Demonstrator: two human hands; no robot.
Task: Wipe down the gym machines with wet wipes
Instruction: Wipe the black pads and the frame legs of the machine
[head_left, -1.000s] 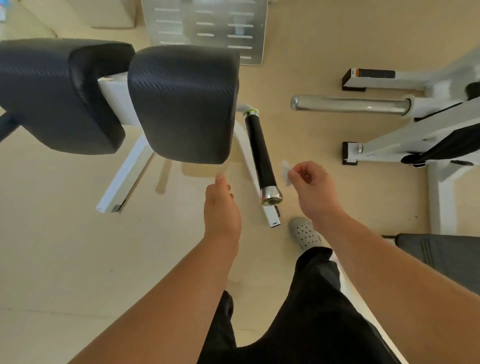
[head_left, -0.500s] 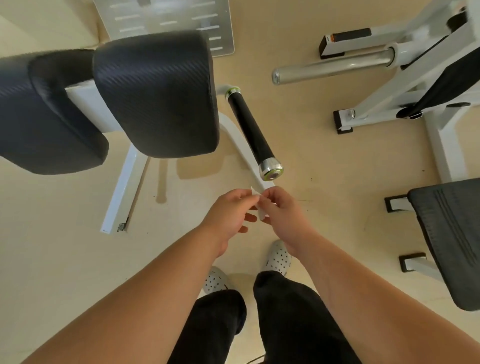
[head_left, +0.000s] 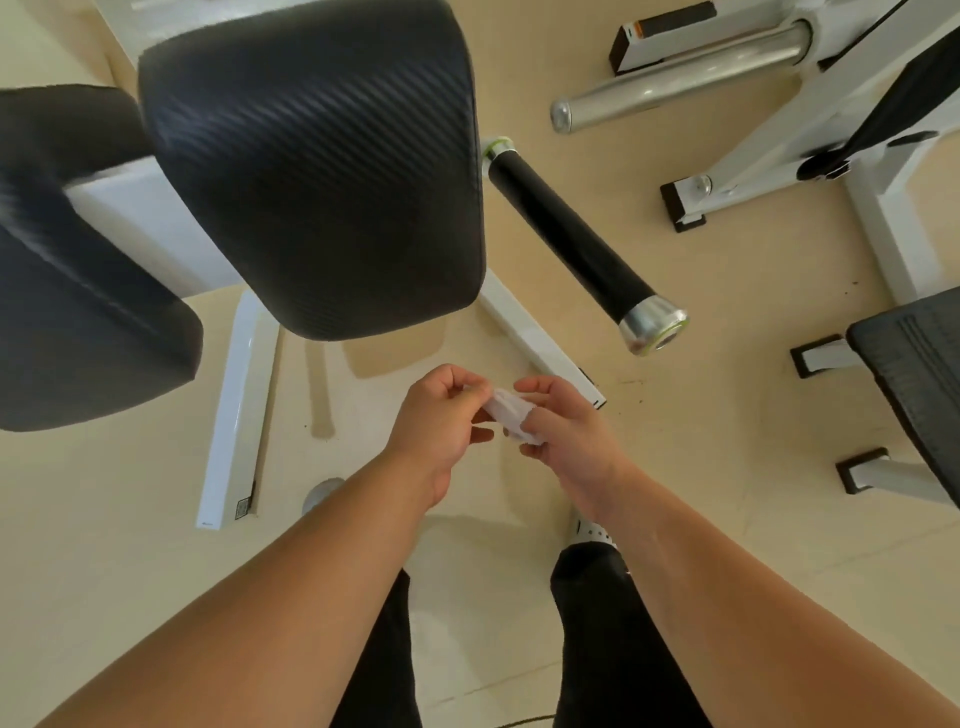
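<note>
While the person looks down, two bare hands meet in the middle, just above the pale yellow floor (head_left: 104, 571). A small crumpled white wet wipe (head_left: 511, 415) sits between them. The left hand (head_left: 441, 415) pinches one end of it with curled fingers and thumb. The right hand (head_left: 566, 436) holds the other end, with its fingers bent round the wipe. Both hands touch the wipe and are very close to each other.

Just past the hands is a big black padded cushion with thin stripes (head_left: 322, 171). It belongs to a white metal gym machine. A second black padded cushion (head_left: 67, 291) sits to its left, and the two are side by side. A flat white metal leg (head_left: 234, 410) of the machine lies on the floor under them. A long black handle with a shiny silver cap (head_left: 571, 234) sticks out to the right of the big cushion, near the hands but not touching them.

Farther right is a shiny silver round bar (head_left: 675, 78) on another white machine. A dark grey seat (head_left: 919, 374) shows at the right edge. Below the arms are black trousers (head_left: 613, 649) and a white shoe with little holes (head_left: 592, 532).
</note>
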